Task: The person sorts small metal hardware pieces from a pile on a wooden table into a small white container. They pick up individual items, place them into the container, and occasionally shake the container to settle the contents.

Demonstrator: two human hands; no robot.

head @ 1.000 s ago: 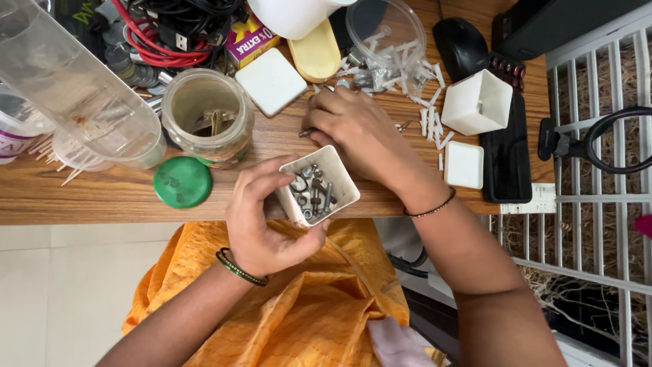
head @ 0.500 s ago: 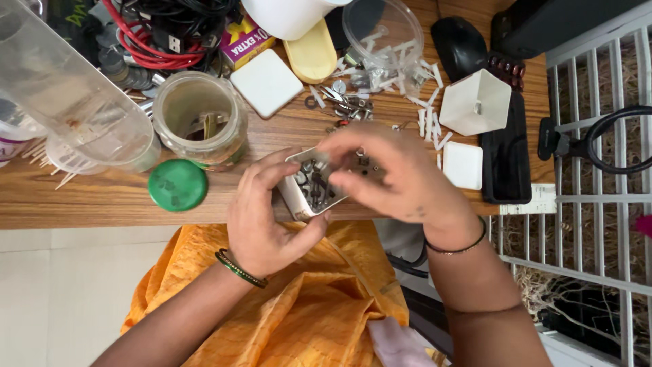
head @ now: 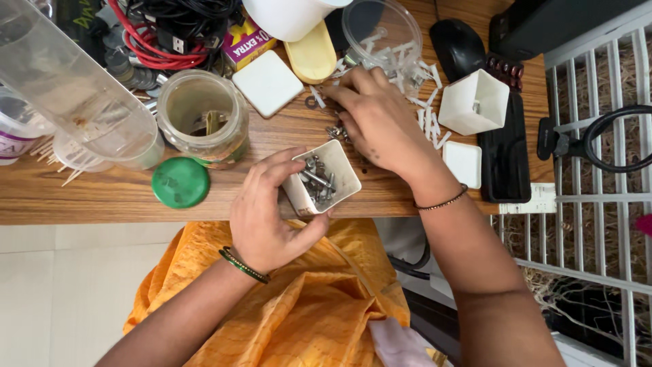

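Cup [head: 331, 178] of screws: light, rigid, spillable | left hand [head: 268, 214] grips its side wall | right hand [head: 380, 122] beyond cup, fingers pinching loose screws [head: 334, 131] on worktop [head: 81, 197]

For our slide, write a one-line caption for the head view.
Left hand holds a white cup of screws while the right hand picks among loose hardware on the wooden table.

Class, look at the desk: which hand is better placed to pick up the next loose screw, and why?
Probably the right hand: its fingertips touch the loose screws on the desk, while the left hand grips the small white box.
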